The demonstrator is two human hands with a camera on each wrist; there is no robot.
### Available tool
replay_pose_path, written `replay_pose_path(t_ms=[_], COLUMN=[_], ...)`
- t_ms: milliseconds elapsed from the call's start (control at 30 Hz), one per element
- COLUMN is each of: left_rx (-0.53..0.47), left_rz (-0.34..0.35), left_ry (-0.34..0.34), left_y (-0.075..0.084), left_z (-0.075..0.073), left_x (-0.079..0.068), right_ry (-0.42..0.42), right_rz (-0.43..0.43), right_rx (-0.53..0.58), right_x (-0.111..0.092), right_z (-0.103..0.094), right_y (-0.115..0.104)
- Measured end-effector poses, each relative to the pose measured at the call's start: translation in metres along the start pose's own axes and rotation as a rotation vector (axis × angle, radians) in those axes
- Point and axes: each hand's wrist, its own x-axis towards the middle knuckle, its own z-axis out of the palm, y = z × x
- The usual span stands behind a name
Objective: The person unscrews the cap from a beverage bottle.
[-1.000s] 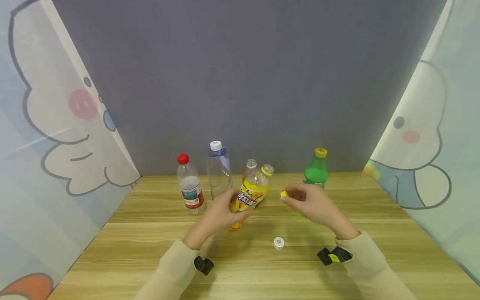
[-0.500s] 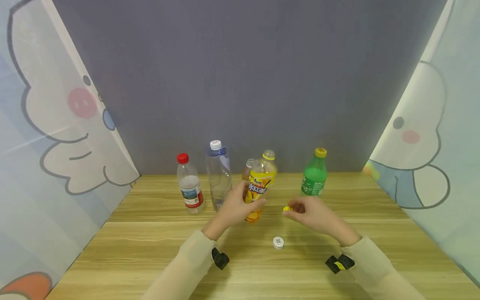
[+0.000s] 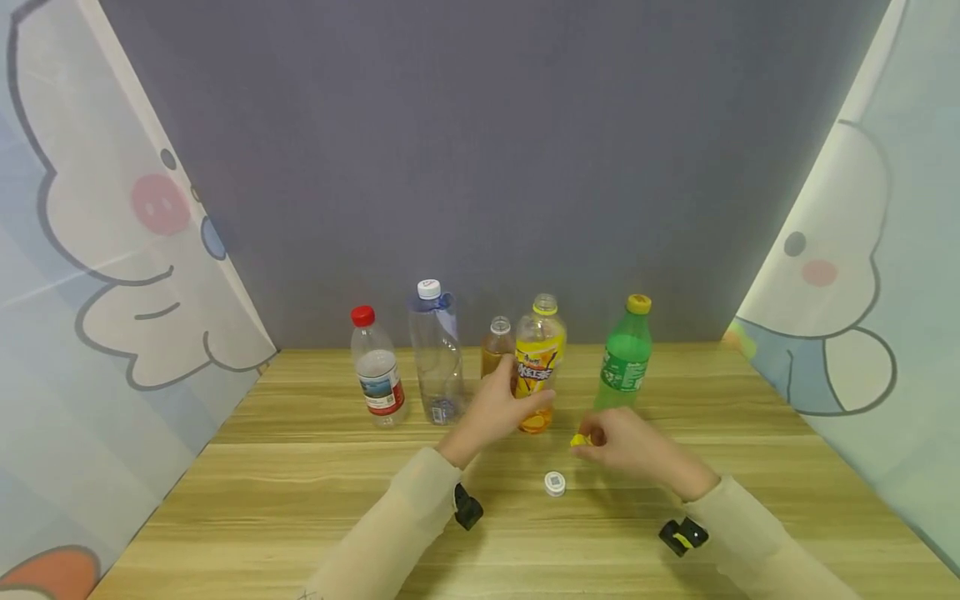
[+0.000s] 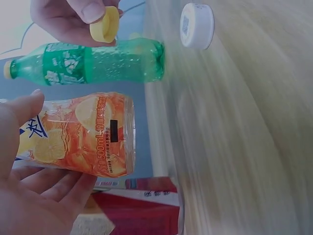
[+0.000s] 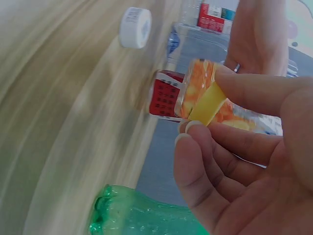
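My left hand (image 3: 522, 394) grips a yellow-orange drink bottle (image 3: 539, 367) with no cap, held upright at the table (image 3: 300, 492), in the row of bottles. The left wrist view shows my thumb and fingers (image 4: 34, 181) curled round that bottle (image 4: 83, 134). Low over the table in front of the green bottle (image 3: 626, 354), my right hand (image 3: 592, 440) pinches a small yellow cap (image 3: 577, 439). The cap (image 5: 208, 105) sits between thumb and fingertips in the right wrist view, and the cap (image 4: 105, 24) also shows in the left wrist view.
A loose white cap (image 3: 555, 483) lies on the table between my arms. Along the back stand a red-capped water bottle (image 3: 375, 367), a tall clear bottle (image 3: 437, 354) and a small uncapped brown bottle (image 3: 497, 343). Cartoon-printed panels close both sides.
My left hand has carried the tilted orange bottle away and to the right and stood it upright. My right hand has dropped lower and nearer with the yellow cap.
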Motion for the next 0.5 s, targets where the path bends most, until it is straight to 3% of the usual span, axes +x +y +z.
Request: replay_pose_path(t_ms=[100, 300, 500], left_rx=[0.025, 0.012, 0.090], left_rz=[0.011, 0.016, -0.001], left_ry=[0.013, 0.018, 0.035], left_y=[0.001, 0.002, 0.000], left_z=[0.006, 0.018, 0.029], left_x=[0.004, 0.012, 0.021], right_ry=[-0.016, -0.083, -0.127], right_rz=[-0.017, 0.040, 0.070], right_rx=[-0.015, -0.020, -0.017], right_x=[-0.001, -0.004, -0.009], right_z=[0.004, 0.010, 0.016], right_y=[0.002, 0.002, 0.001])
